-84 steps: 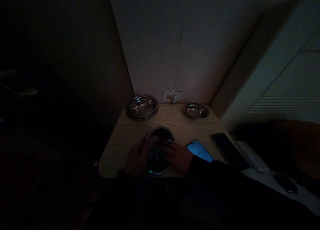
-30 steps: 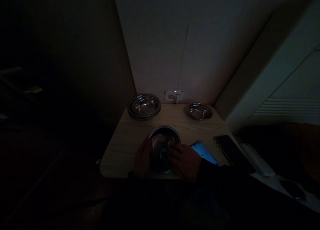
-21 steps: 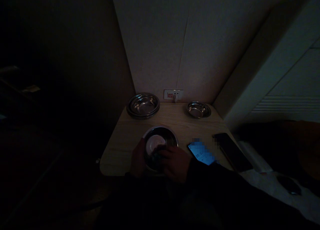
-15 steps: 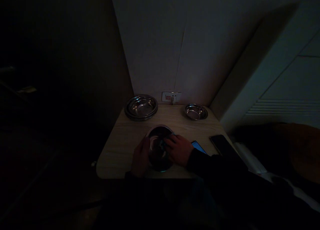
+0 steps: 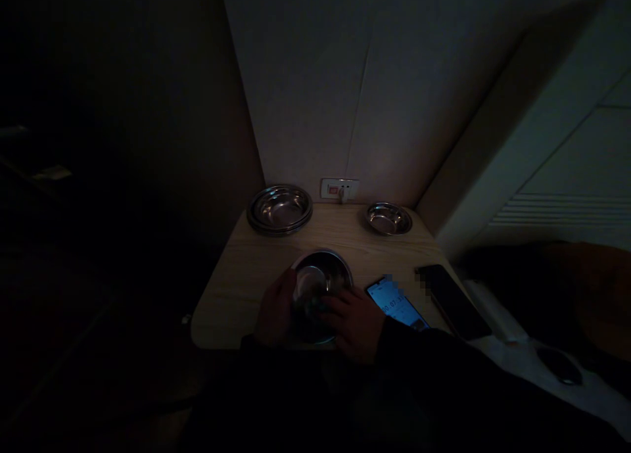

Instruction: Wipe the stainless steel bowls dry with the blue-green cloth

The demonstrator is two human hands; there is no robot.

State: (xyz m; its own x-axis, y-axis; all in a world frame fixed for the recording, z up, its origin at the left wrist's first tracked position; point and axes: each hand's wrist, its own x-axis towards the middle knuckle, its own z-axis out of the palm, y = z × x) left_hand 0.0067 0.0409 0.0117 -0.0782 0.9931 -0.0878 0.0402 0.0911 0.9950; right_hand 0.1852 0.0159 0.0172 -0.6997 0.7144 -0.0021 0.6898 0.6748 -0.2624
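The scene is very dark. A steel bowl (image 5: pixel 323 275) sits near the front edge of a small wooden table (image 5: pixel 236 275). My left hand (image 5: pixel 274 308) curls around the bowl's left rim and holds it. My right hand (image 5: pixel 351 320) reaches into the bowl from the right, fingers closed and pressed on a small dark thing inside that I cannot make out.
A stack of steel bowls (image 5: pixel 279 209) stands at the back left, a single small steel bowl (image 5: pixel 389 218) at the back right. A lit phone (image 5: pixel 397 305) and a dark phone (image 5: pixel 452 300) lie right of my hand. A wall socket (image 5: pixel 339 189) is behind; a bed is at right.
My right hand has shifted inside the bowl, from its far right side back toward me. My left hand stays on the rim. The lit phone shows more fully again.
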